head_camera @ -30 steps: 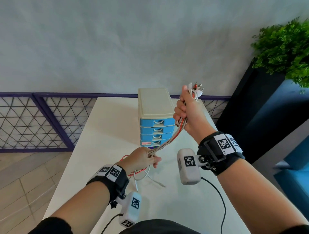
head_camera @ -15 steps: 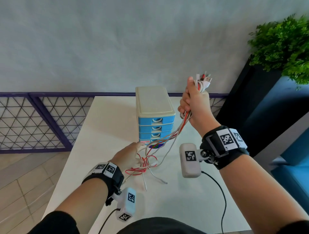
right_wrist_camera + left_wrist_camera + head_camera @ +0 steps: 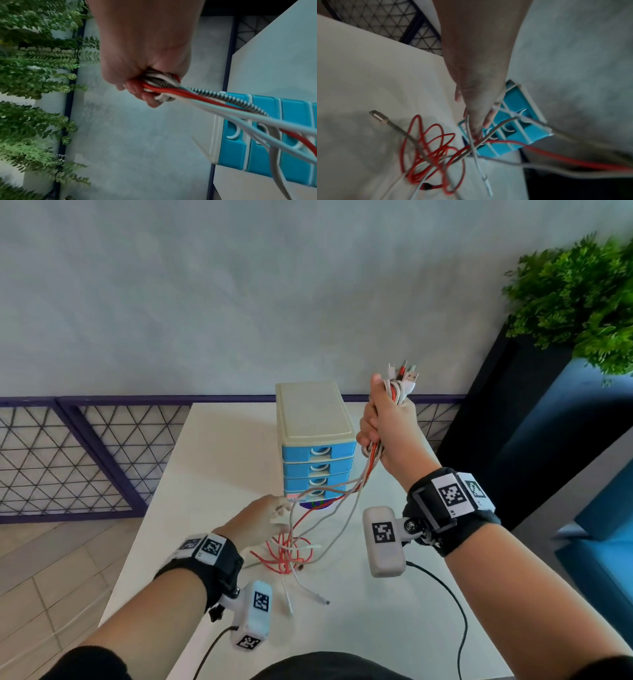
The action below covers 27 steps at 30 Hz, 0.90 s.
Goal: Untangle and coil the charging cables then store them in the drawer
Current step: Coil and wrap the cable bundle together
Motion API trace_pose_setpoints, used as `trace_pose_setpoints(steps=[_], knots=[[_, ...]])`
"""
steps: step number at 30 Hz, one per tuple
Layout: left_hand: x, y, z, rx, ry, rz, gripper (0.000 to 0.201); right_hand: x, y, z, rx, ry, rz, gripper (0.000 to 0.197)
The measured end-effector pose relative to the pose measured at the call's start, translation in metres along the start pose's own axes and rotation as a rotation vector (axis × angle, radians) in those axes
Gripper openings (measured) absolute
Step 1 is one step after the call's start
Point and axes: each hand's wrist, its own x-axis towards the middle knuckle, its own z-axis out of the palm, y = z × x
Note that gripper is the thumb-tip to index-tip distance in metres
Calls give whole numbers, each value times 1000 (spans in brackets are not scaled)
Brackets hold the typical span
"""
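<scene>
My right hand (image 3: 378,428) is raised beside the drawer unit and grips a bundle of charging cables (image 3: 397,392), red, white and spring-wrapped; their plugs (image 3: 404,373) stick out above the fist. In the right wrist view the right hand (image 3: 147,86) is a fist around the cable bundle (image 3: 197,94). The strands slope down to a loose red and white tangle (image 3: 289,551) on the table. My left hand (image 3: 274,511) is low over that tangle, fingers straight, with strands running past its fingertips (image 3: 476,129). A metal plug (image 3: 378,117) lies on the table.
The small cream drawer unit (image 3: 313,419) with several shut blue drawers (image 3: 317,470) stands mid-table. The white table (image 3: 212,460) has a purple lattice railing (image 3: 68,460) behind and to its left. A dark planter with a green plant (image 3: 575,296) stands at the right.
My right hand has lifted the bundle higher. My left hand has let go of the strands and opened, and the slack has spread into a looser tangle on the table.
</scene>
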Motion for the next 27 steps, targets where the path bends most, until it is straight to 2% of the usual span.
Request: trace_pose_setpoints(steps=[2, 5, 9, 12, 14, 17, 20, 24, 27], knots=[[5, 16, -8, -230, -95, -17, 53, -1, 5, -1, 13, -19, 49, 46], [9, 47, -24, -359, -129, -5, 59, -1, 15, -1, 81, -53, 116, 42], [-2, 101, -31, -515, -128, 200, 37, -3, 25, 5, 160, -97, 174, 40], [-11, 132, -23, -520, -218, 271, 66, -4, 23, 7, 226, -116, 197, 39], [-12, 134, -18, -533, -269, 277, 75, -3, 19, 4, 293, -131, 219, 40], [-12, 125, -21, -515, -358, 270, 71, 0, 14, -7, 356, -115, 203, 40], [-13, 120, -26, -596, -466, 242, 57, 1, 13, -14, 379, -97, 191, 40], [-7, 108, -31, -449, -454, 272, 49, 3, 12, -19, 367, -79, 180, 40], [-3, 101, -34, -373, -428, 241, 39, 5, 12, -23, 338, -64, 191, 41]])
